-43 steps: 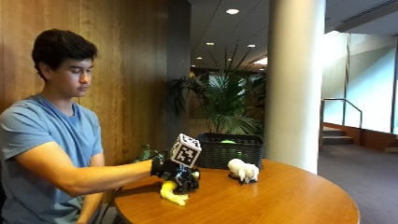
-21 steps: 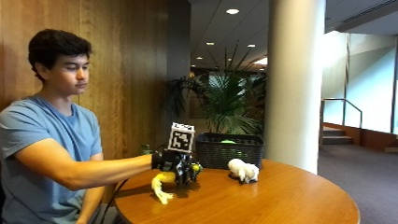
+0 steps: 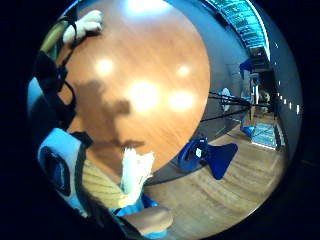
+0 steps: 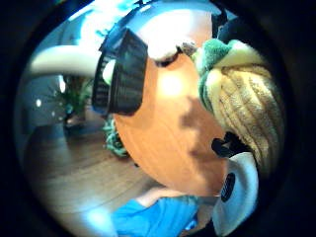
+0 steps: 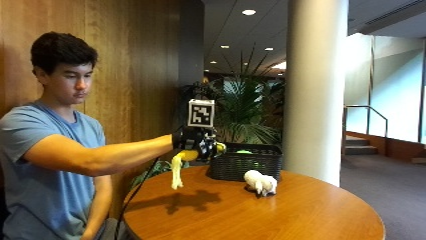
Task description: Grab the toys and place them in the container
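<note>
While the gloved right hand [image 5: 197, 145] grips the yellow plush toy [image 5: 178, 167] aloft beside the black basket [image 5: 245, 162], ready for dropping in, the white toy [image 5: 260, 182] waits on the desk [image 5: 313, 215].

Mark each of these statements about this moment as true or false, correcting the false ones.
1. The gloved right hand holds a yellow plush toy up above the table. True.
2. The white plush toy is already inside the basket. False: it stands on the table, in front of the black basket.
3. The yellow plush toy rests flat on the table. False: it hangs from the hand, clear of the tabletop, casting a shadow below.
4. The basket sits on the table near its far edge, with a potted plant behind it. True.
5. The bare hand grips the basket. False: no hand touches the basket.
</note>
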`<state>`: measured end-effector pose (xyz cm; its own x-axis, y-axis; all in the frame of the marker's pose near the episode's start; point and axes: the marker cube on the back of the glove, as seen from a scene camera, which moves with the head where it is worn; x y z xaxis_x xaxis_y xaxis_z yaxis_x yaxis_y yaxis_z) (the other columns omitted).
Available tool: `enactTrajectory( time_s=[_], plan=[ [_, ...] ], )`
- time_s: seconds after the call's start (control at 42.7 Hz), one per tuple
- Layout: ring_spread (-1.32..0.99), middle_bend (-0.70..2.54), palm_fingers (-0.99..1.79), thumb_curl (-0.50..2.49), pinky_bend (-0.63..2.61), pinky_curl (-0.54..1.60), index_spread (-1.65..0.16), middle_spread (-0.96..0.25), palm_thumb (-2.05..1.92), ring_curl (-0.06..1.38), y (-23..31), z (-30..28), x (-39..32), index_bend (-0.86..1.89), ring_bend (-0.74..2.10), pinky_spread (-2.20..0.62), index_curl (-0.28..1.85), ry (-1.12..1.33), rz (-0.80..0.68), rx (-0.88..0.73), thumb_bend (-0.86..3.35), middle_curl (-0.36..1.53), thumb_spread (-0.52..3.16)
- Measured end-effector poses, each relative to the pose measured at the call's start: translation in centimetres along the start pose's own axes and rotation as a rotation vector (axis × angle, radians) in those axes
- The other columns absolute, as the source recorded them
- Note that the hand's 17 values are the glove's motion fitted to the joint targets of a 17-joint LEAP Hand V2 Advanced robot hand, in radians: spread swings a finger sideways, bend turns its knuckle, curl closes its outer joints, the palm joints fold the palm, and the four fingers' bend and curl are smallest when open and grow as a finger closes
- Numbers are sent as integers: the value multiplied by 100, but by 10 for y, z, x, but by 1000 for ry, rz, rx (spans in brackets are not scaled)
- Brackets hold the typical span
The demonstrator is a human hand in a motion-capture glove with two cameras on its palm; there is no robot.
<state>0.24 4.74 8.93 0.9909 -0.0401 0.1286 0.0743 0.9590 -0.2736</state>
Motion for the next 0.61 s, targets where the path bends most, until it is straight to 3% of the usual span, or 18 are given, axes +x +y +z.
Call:
enactTrajectory(
  time_s=[0.422, 0.609],
  plan=[
    [-37, 69, 77, 83, 131, 38, -34, -39, 81, 50, -22, -110, -57, 12, 146, -42, 1, -10, -77, 168, 20, 74, 101],
    [-38, 69, 79, 90, 128, 39, -35, -43, 82, 50, -49, -151, -124, 12, 147, -42, 0, -109, -153, 219, 20, 78, 95]
  ],
)
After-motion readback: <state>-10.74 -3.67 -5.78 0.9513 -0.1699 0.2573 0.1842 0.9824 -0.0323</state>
